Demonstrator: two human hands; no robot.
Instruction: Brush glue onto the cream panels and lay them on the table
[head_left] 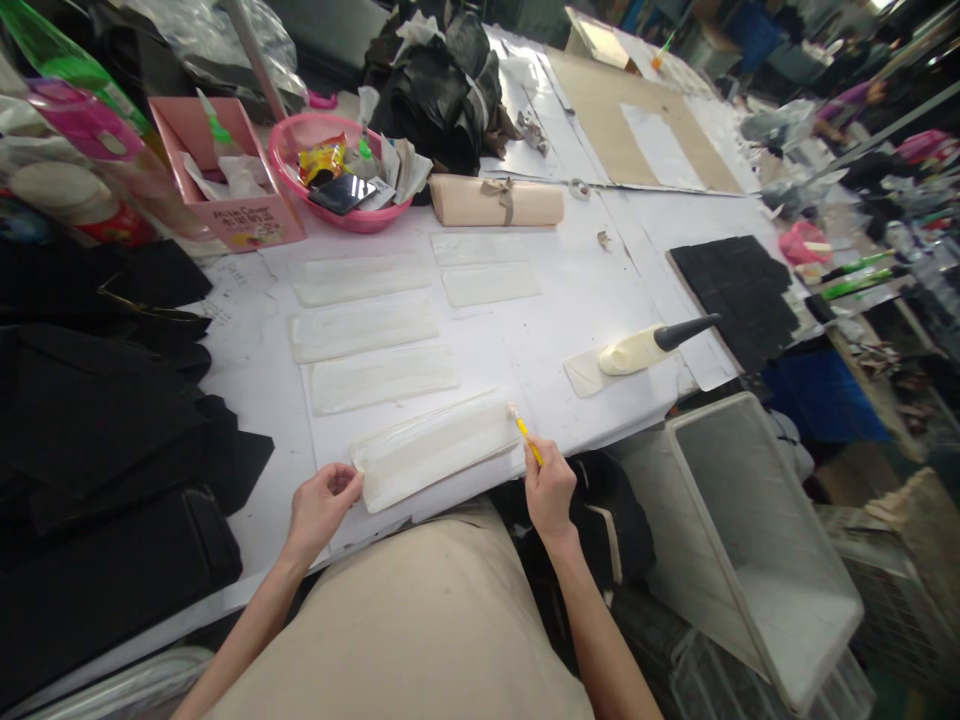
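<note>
A pale, whitish rectangular strip (435,445) lies slightly askew near the front edge of the table. My left hand (326,500) pinches its left end between thumb and fingers. My right hand (550,485) is closed round a small yellow-handled brush (523,428), whose tip touches or hovers just over the strip's right end; I cannot tell which. Several similar strips, one of them a pale strip (382,378), are laid in rows farther back. To the right, a cream squeeze bottle (634,352) with a long black nozzle lies on its side on a clear flat piece.
Black material (97,420) is piled at the left. Behind stand a pink box (247,210), a pink basin (360,218) of small items and a rolled beige bundle (487,200). A black stack (735,300) lies at the right, above a large grey bin (712,470).
</note>
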